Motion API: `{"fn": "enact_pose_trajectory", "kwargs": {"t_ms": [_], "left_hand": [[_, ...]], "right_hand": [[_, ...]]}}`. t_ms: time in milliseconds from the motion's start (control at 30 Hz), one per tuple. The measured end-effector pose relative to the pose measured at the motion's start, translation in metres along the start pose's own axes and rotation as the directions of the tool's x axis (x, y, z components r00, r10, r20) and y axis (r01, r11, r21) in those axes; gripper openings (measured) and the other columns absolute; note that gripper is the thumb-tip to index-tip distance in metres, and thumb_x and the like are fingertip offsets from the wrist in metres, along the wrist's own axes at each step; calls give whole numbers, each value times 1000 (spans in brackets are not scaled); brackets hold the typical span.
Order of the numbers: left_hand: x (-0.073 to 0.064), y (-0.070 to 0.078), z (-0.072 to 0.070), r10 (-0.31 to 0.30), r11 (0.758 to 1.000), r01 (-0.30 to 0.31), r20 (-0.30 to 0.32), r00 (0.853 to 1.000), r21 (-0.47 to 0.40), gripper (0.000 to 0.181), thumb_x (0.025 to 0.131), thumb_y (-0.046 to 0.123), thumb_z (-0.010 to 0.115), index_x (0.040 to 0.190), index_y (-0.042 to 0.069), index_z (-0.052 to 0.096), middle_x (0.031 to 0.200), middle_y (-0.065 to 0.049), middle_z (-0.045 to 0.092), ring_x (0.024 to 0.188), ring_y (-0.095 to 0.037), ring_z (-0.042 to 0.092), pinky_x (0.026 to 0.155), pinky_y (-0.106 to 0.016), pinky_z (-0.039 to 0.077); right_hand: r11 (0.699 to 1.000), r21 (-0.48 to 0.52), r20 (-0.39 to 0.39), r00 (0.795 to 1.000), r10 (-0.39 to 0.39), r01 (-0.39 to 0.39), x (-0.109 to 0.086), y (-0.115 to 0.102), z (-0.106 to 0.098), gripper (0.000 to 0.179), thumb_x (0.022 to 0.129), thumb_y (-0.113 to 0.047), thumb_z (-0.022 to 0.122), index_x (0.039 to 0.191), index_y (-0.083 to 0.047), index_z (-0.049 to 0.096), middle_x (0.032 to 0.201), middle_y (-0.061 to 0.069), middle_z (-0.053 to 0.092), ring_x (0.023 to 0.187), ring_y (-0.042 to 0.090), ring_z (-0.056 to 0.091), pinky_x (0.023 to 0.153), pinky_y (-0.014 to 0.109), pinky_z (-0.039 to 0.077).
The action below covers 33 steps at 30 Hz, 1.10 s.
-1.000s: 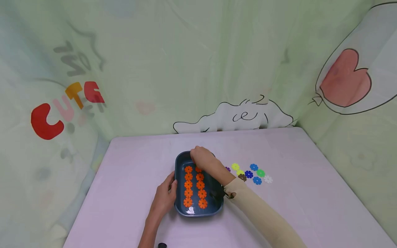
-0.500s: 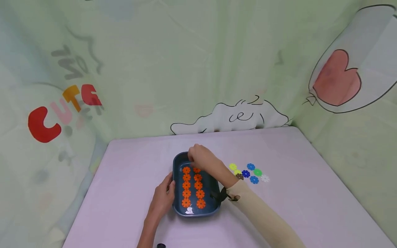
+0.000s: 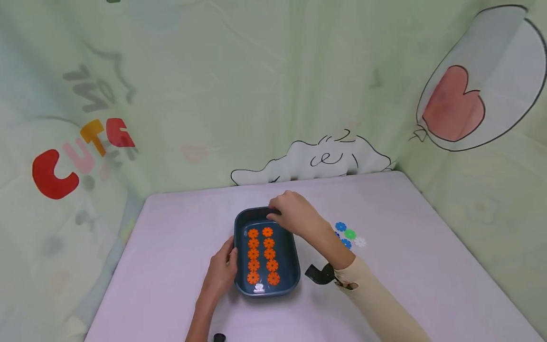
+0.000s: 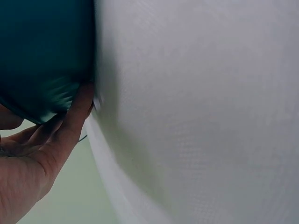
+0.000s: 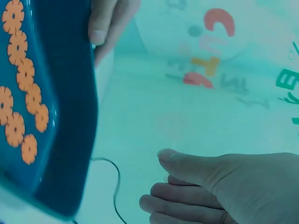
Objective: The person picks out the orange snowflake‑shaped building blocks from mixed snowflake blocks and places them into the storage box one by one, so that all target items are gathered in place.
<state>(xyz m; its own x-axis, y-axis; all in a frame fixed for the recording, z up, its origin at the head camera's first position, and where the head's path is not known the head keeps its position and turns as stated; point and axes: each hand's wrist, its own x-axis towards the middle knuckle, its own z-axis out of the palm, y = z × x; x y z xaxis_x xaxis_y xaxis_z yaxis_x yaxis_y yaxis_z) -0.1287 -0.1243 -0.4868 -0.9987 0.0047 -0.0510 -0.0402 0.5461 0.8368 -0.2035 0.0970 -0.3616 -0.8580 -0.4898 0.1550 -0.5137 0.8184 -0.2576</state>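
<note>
Two lengthwise rows of orange flower-shaped discs [image 3: 269, 254] lie inside a dark blue rectangular tray [image 3: 289, 259]. At the tray's left side, my left hand [image 3: 219, 273] grips the wall. In the left wrist view the fingers of that left hand [image 4: 39, 158] reach under the tray [image 4: 42, 51]. My right hand [image 3: 295, 213] is above the tray's far right corner. Seen from the right wrist, the right hand [image 5: 210, 182] has its thumb extended and its fingers loosely bent, holding nothing visible, apart from the tray wall [image 5: 74, 93].
Loose discs in blue, green [image 3: 350, 234] and white [image 3: 361, 242] lie on the table right of the tray, partly behind my right forearm. A black strap [image 3: 320, 274] hangs at the right wrist. A small black object [image 3: 220, 337] is at the near edge. Printed cloth surrounds the table.
My right hand has lifted away from the far end of the right row, uncovering its top orange disc. The forearm now covers the yellow and brown discs. My left hand keeps its grip.
</note>
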Motion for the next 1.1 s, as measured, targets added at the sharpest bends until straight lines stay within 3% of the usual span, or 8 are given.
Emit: {"fn": "enact_pose_trajectory", "kwargs": {"t_ms": [300, 467, 600, 767, 933, 1100], "left_hand": [[4, 0, -6, -32, 999, 32, 2, 999, 23, 53, 116, 17, 49, 165, 0, 39, 162, -23, 51, 143, -41, 57, 117, -55, 49], [5, -2, -13, -23, 999, 23, 5, 1000, 31, 53, 116, 16, 49, 165, -1, 38, 163, -23, 50, 144, -41, 56, 117, -55, 48], [7, -3, -17, -17, 999, 17, 2, 1000, 38, 54, 116, 16, 49, 165, -1, 38, 163, -23, 50, 145, -42, 55, 117, -55, 48], [8, -5, -18, -27, 998, 27, 1, 1000, 48, 54, 116, 16, 49, 165, -1, 38, 163, -23, 49, 145, -42, 55, 117, -55, 48], [9, -8, -22, -28, 998, 28, 1, 1000, 58, 54, 116, 16, 48, 165, -1, 38, 163, -24, 49, 145, -42, 55, 118, -55, 47], [10, -11, -26, -26, 996, 27, -13, 1000, 89, 55, 115, 17, 49, 166, 0, 36, 164, -22, 48, 143, -42, 57, 117, -56, 49]], "right_hand": [[992, 31, -124, 984, 124, -121, -39, 23, -14, 31, 95, -21, 85, 118, 0, 81, 111, 15, 82, 108, 37, 76, 97, 50, 64], [991, -20, -179, 976, 128, -133, -54, 35, -6, 34, 95, -21, 85, 118, 3, 79, 112, 19, 81, 107, 39, 77, 94, 51, 65], [989, -33, -214, 968, 132, -142, -65, 45, 7, 44, 95, -23, 85, 129, 3, 75, 127, 21, 76, 118, 40, 74, 98, 52, 63], [988, -67, -221, 968, 119, -137, -77, 55, 26, 66, 95, -31, 86, 146, 3, 64, 153, 25, 60, 145, 46, 54, 110, 60, 53], [978, -167, -205, 975, 91, -126, -84, 64, 41, 83, 95, -48, 80, 159, -3, 52, 170, 24, 38, 160, 50, 26, 125, 75, 25], [941, -295, -173, 978, 117, -164, -85, 69, 54, 99, 92, -73, 68, 168, -17, 40, 178, 21, 19, 164, 50, 8, 122, 86, 12]]}}
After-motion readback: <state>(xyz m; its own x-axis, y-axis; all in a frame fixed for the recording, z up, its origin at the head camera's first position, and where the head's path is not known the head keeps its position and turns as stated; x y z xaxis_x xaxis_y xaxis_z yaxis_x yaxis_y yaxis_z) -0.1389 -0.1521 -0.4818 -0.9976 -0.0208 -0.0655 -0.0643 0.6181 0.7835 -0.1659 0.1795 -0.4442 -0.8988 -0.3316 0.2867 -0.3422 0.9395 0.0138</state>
